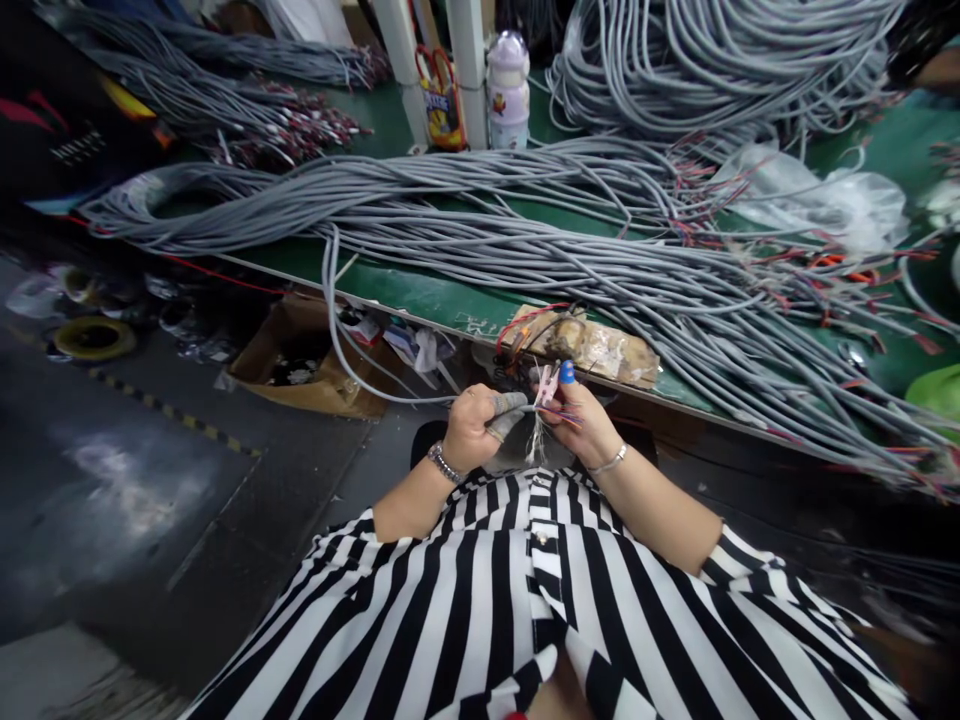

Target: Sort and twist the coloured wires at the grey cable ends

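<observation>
My left hand (474,425), with wrapped fingertips, is closed around a grey cable (375,392) close to its stripped end. Thin coloured wires (564,412) fan out from that end towards my right hand (589,430), and whitish strands (535,440) hang below it. A small pink piece (547,384), clip-like in shape, is pinched in the fingers of my right hand. Its exact kind is too small to make out. A blue cover (567,372) sits on the right thumb. Both hands are close together, just in front of the bench edge.
Long bundles of grey cable (450,235) cover the green bench (397,290), and a large coil (720,70) lies behind. A stained wooden board (615,352) rests at the front edge. Farther back stand a bottle (508,95) and red-handled scissors (442,100). A cardboard box (330,385) is below.
</observation>
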Tool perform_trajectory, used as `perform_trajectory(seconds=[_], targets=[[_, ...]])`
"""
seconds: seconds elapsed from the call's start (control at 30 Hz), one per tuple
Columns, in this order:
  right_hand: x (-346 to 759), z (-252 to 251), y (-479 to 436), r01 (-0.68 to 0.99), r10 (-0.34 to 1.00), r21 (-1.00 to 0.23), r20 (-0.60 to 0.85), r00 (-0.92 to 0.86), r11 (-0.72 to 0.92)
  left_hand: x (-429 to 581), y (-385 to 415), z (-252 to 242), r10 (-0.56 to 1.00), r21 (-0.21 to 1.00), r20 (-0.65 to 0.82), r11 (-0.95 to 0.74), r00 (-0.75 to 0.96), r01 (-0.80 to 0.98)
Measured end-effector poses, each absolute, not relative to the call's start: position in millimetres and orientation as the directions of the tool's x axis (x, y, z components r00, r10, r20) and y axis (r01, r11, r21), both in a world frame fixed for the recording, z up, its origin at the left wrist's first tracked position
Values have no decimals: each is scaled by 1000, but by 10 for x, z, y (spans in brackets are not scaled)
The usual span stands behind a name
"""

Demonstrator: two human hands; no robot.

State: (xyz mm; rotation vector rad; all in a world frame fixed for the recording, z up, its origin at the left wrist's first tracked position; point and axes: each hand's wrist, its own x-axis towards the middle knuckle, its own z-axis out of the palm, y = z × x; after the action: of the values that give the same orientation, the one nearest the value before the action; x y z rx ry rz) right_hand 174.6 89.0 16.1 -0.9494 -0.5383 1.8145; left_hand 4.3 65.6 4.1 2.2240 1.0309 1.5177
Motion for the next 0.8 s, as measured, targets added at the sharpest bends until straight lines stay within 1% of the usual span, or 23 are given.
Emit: perform_trajectory(seconds=[0.23,0.33,0.43,0.53,0.67,0.8], targets=[[1729,145,889,-581,909,-702,-354,-219,-413,100,691,-20,678,551,689,-720,256,423],[1730,115,872,-586,897,-683,-381,-225,-436,104,692,-36,686,554,681,-711,255,434],[1742,58,843,-604,876,-639,-403,-265,-476,93,668,-29,694,563,678,-703,243,435],[1772,-8,809,-616,863,-605,-385,-327,-504,61,601,-10,685,561,688,-711,239,425],[1840,-69,768,-611,868,-618,-366,-334,-495,-29,425,12,705,571,668,-690,237,445],[1911,-94,733,-577,843,-614,-401,-359,-538,-147,198,11,742,605,634,-652,219,456]])
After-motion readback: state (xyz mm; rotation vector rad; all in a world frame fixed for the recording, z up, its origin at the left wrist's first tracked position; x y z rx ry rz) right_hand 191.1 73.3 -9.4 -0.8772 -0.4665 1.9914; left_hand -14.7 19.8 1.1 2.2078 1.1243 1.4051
